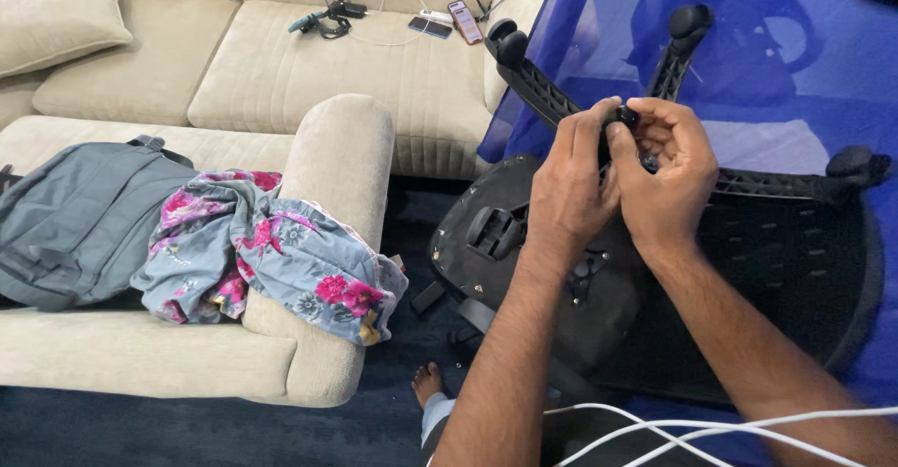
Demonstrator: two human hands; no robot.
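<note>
An upturned black office chair lies in front of me, its seat underside (524, 243) facing up and its star base legs (547, 93) spreading out with castors (690, 20) at the tips. My left hand (571, 182) and my right hand (669, 172) meet at the hub of the base. Both pinch a small black part (625, 116) at the centre; the fingers hide most of it. Another leg (795, 185) runs off to the right, ending in a castor (856, 163).
A beige sofa (281, 65) stands to the left, carrying a grey backpack (79, 215), a floral cloth (271, 243), two phones (449, 23) and cables. A blue sheet (823, 74) lies behind the chair. White cables (673, 428) cross near my arms. A bare foot (427, 381) rests on the dark carpet.
</note>
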